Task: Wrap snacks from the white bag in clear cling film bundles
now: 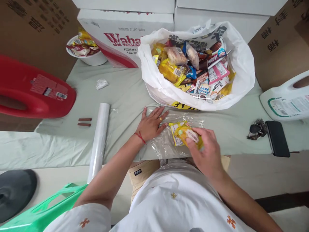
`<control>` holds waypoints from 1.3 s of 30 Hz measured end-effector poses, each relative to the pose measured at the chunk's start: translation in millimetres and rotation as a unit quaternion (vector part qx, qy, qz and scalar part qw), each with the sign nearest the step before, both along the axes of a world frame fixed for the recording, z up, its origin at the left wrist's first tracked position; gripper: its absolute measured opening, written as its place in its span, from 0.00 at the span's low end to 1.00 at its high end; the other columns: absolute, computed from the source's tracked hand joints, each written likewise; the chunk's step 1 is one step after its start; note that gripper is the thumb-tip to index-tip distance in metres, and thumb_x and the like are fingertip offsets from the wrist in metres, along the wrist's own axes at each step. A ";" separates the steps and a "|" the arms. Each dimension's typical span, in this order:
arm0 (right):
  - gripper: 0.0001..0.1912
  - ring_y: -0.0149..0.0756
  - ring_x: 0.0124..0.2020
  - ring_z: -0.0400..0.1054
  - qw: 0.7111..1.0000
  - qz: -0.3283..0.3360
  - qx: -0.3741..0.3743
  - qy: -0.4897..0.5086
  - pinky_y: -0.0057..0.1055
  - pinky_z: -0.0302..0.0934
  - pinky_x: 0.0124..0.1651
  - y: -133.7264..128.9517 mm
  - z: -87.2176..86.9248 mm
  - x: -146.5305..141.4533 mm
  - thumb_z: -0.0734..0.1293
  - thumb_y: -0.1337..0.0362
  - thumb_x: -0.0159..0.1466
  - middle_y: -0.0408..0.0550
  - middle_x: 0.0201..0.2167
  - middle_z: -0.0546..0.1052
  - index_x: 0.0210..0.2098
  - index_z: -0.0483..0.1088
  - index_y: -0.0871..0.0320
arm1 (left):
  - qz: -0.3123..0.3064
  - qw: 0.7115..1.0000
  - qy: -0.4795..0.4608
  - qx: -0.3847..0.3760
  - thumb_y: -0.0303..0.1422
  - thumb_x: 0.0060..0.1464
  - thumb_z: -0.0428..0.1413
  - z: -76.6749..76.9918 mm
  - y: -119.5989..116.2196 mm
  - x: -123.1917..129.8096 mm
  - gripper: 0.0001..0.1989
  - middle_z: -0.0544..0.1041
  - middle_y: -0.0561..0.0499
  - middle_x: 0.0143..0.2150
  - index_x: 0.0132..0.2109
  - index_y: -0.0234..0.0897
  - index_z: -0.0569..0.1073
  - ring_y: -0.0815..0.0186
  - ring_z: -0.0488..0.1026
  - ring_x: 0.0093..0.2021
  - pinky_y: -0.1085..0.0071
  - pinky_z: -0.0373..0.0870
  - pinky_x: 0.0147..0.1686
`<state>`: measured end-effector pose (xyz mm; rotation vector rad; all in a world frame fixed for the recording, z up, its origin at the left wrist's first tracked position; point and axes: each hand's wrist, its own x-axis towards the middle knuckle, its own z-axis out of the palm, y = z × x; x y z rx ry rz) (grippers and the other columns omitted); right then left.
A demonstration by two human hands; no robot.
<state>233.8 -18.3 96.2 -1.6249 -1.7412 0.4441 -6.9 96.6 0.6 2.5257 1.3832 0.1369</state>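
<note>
My left hand (152, 124) lies flat with its fingers spread, pressing on a sheet of clear plastic wrap (164, 146) at the table's front edge. A ring and a red cord bracelet show on it. In my right hand (205, 145) is a yellow snack packet (187, 132), pinched between thumb and fingers above the wrap. Another yellow, printed piece of packaging shows under its left side; whether it is a separate packet I cannot tell. Just beyond both hands stands a white plastic bag (154, 85), wide open and full of mixed wrapped snacks (190, 67).
A roll of plastic wrap (98, 141) lies left, by two brown strips (84, 122) and a crumpled clear scrap (101, 84). Red jug (36, 87), white tub (93, 59) and carton (116, 38) stand behind. Keys (257, 129), a phone (277, 138) and a white jug (287, 96) are right.
</note>
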 end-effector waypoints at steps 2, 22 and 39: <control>0.17 0.48 0.52 0.68 0.999 -0.044 0.023 -0.012 0.48 0.68 0.54 -1.7 -25.4 -22.3 0.64 0.54 0.74 0.58 0.49 0.78 0.55 0.70 0.58 | -0.002 1.000 0.002 0.001 0.49 0.72 0.42 -0.1 0.1 -0.2 0.31 0.51 0.44 0.80 0.77 0.51 0.55 0.49 0.52 0.78 0.31 0.28 0.72; 0.23 0.46 0.52 0.67 0.940 0.278 0.102 -0.173 0.45 0.63 0.55 -35.8 -53.8 -22.7 0.69 0.54 0.71 0.57 0.51 0.76 0.60 0.69 0.59 | 0.087 0.990 -0.100 0.037 0.45 0.72 0.41 3.4 0.3 -9.4 0.27 0.65 0.41 0.74 0.68 0.39 0.69 0.51 0.58 0.74 0.47 0.52 0.71; 0.06 0.35 0.38 0.63 0.912 0.286 0.210 -0.206 0.39 0.53 0.40 -63.7 -80.5 -61.9 0.67 0.68 0.70 0.47 0.43 0.80 0.44 0.77 0.54 | 0.272 0.961 -0.047 -0.021 0.36 0.66 0.48 20.4 15.3 -28.1 0.13 0.79 0.39 0.45 0.43 0.38 0.76 0.49 0.75 0.49 0.55 0.70 0.48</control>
